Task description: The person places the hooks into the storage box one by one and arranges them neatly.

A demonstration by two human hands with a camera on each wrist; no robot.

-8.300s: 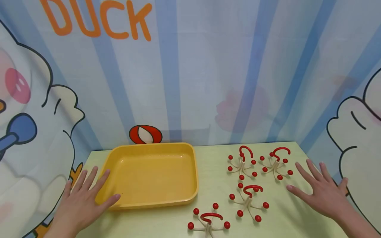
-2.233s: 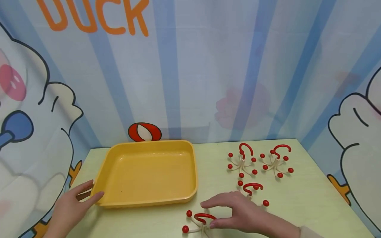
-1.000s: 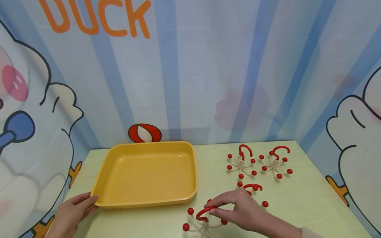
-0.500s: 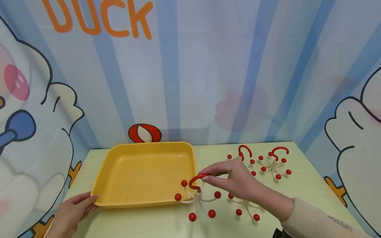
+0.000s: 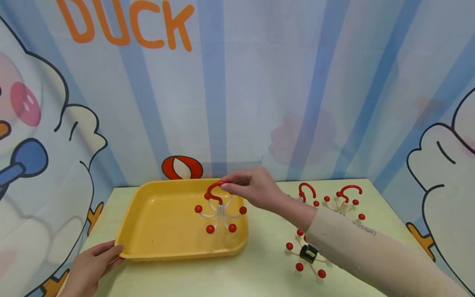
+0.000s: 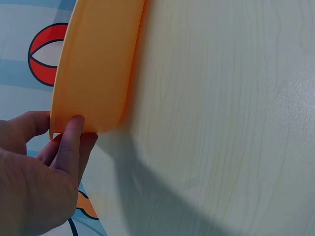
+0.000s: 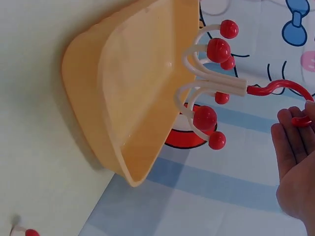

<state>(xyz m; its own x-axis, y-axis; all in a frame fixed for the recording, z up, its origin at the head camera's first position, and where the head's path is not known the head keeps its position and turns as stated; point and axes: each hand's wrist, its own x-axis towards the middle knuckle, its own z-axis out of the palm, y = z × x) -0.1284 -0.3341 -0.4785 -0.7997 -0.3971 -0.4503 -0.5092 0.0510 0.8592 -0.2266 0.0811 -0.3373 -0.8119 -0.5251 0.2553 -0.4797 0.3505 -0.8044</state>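
Observation:
My right hand (image 5: 256, 187) pinches the red hook of a multi-arm hanging hook (image 5: 220, 210) between thumb and fingertips. Its white curved arms end in red balls and hang over the right part of a yellow tray (image 5: 167, 227). In the right wrist view the hanging hook (image 7: 226, 84) is in the air by the tray's rim (image 7: 114, 128). My left hand (image 5: 90, 264) grips the tray's near left corner; the left wrist view shows fingers (image 6: 74, 132) against the outer wall and the thumb side at the rim.
Three more such hooks stand to the right: one at the back (image 5: 308, 189), one at the back right (image 5: 350, 187), one in front (image 5: 321, 273), all partly hidden by the right arm. A small dark device (image 5: 309, 253) overlaps the front one. A printed curtain (image 5: 252, 103) hangs behind the table.
My right hand has come down to the nearest hook, pinched it, lifted it and carried it left and away over the tray. My left hand has taken hold of the tray corner.

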